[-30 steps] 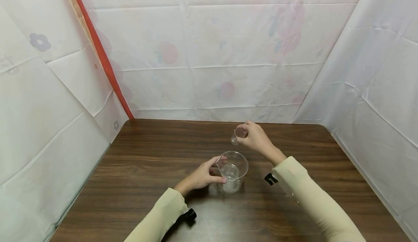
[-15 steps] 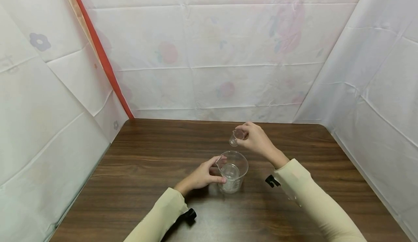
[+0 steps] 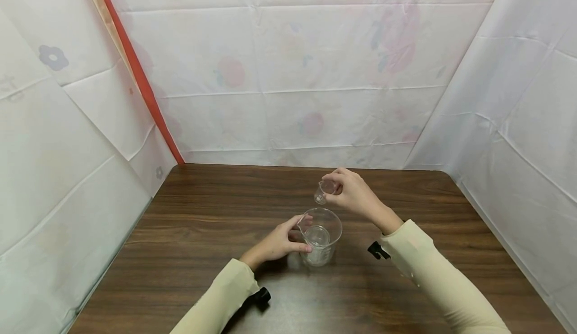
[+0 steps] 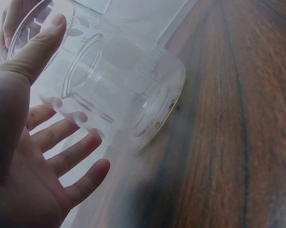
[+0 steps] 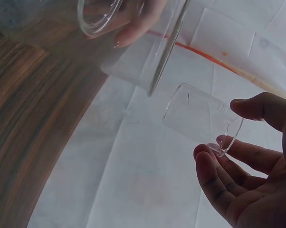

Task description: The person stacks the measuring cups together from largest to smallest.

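A large clear glass beaker (image 3: 335, 241) stands on the table, and my left hand (image 3: 281, 239) holds its left side between thumb and fingers. Inside it sits a smaller beaker (image 4: 81, 71), its spouted rim showing through the glass in the left wrist view. Just beyond and above the large beaker's rim, my right hand (image 3: 353, 191) pinches a tiny clear beaker (image 5: 200, 114) near its rim. That tiny beaker hangs nearly upright, base down, apart from the large one. I see nothing inside it.
The dark wood-grain table (image 3: 203, 214) spreads around both hands. A white patterned cloth (image 3: 279, 73) closes off the back and both sides, with a red strip (image 3: 139, 73) at the back left corner. A black clip (image 3: 377, 250) hangs by the right cuff.
My right hand has moved slightly left and down with the tiny beaker, bringing it nearer the large beaker's rim. The left hand and the large beaker stay in place.
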Demonstrator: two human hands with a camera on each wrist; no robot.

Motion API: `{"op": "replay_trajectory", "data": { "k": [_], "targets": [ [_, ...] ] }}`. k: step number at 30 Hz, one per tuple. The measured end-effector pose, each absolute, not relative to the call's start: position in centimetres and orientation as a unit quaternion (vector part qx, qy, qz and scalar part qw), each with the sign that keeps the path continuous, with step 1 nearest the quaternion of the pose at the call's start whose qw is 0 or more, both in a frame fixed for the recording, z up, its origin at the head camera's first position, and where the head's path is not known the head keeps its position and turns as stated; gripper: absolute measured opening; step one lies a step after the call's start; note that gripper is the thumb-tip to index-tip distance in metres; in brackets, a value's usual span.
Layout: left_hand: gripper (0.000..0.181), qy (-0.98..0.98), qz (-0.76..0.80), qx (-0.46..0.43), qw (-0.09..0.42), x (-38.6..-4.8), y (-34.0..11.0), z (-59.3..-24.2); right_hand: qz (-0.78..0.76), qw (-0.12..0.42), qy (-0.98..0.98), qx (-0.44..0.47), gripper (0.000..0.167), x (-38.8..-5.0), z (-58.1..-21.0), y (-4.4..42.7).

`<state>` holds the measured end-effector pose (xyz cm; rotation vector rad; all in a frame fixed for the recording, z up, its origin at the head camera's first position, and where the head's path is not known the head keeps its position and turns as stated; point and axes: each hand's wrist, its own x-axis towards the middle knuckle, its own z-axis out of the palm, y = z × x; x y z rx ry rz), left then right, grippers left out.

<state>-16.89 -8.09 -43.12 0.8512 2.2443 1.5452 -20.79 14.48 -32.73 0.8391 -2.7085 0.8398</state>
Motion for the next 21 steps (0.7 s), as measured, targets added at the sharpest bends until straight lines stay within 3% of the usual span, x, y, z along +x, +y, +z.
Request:
{"op": "replay_trajectory", "data": {
  "k": [13,21],
  "targets": [
    [0.071,0.783,0.526,0.296,0.150,-16.9,-8.2,-42.9,0.281,0.053,-0.902,0.323,0.034,-19.7,-32.5,14.3],
    [0.075,0.787,0.523,0.290,0.148,-18.5,-8.2,-46.2,0.258,0.023,-0.901,0.348,0.032,-19.3,-32.3,14.2]
  ]
}}
